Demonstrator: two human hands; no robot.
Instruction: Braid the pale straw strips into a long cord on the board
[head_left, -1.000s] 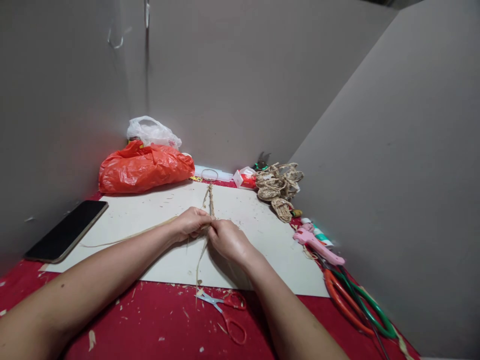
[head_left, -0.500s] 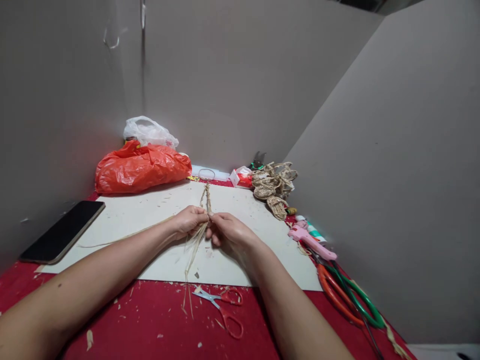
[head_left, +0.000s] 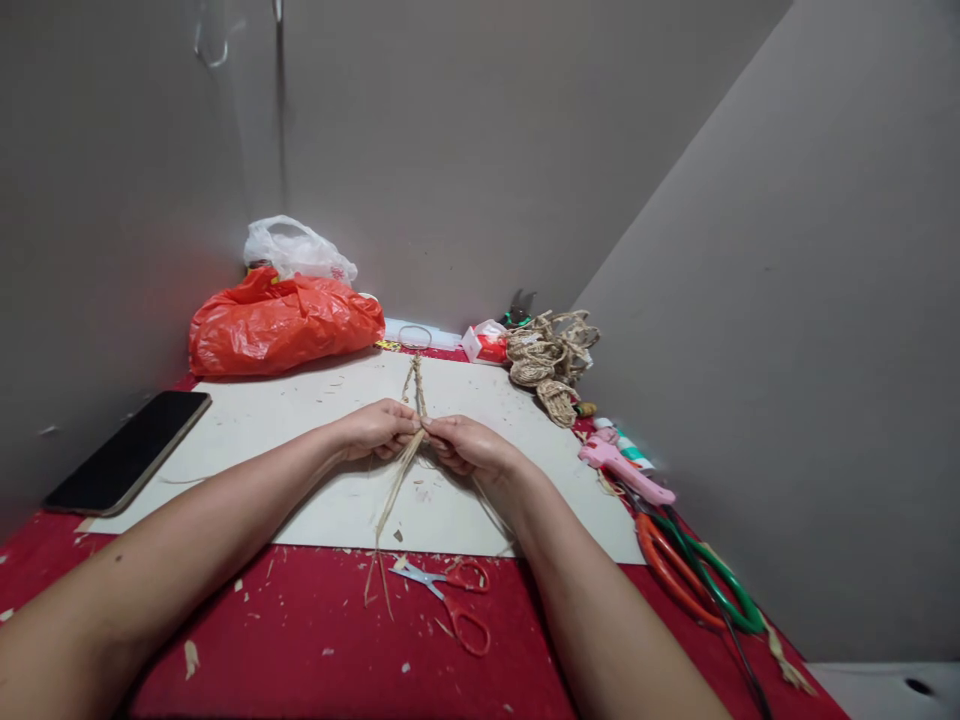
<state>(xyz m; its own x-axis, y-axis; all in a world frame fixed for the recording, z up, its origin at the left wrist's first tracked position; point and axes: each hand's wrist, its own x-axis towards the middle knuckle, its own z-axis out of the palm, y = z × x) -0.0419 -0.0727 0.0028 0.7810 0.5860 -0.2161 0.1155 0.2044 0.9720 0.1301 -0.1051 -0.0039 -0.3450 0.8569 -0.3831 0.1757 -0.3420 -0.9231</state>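
The red desk (head_left: 300, 650) carries a white sheet (head_left: 480, 390) over its middle. At the far left corner of the desk sits a red bag (head_left: 289, 325), with a white bag (head_left: 300, 248) behind it. The phone (head_left: 129, 452) lies by the left edge, partly on the sheet.

The left hand (head_left: 382, 428) and the right hand (head_left: 472, 445) meet over the middle of the sheet. Each one pinches the cord (head_left: 420, 385) between thumb and forefinger, at its lower end, and their fingertips are almost touching. Toward the far edge of the sheet, the cord runs up in a narrow loop; this part looks already twisted, though the pattern is too small to tell. Below the hands, the loose strands (head_left: 397, 480) hang down past the near edge of the sheet. I judge that the upper length is done, and these strands are not yet worked, nor are their ends trimmed.

Near the far right corner are bundles of similar rope (head_left: 555, 362), and along the right edge lies a pink tool (head_left: 626, 472). The scissors (head_left: 431, 580) lie open just beyond the near edge of the sheet, with no hand on them. Small scraps (head_left: 191, 658) are scattered about.
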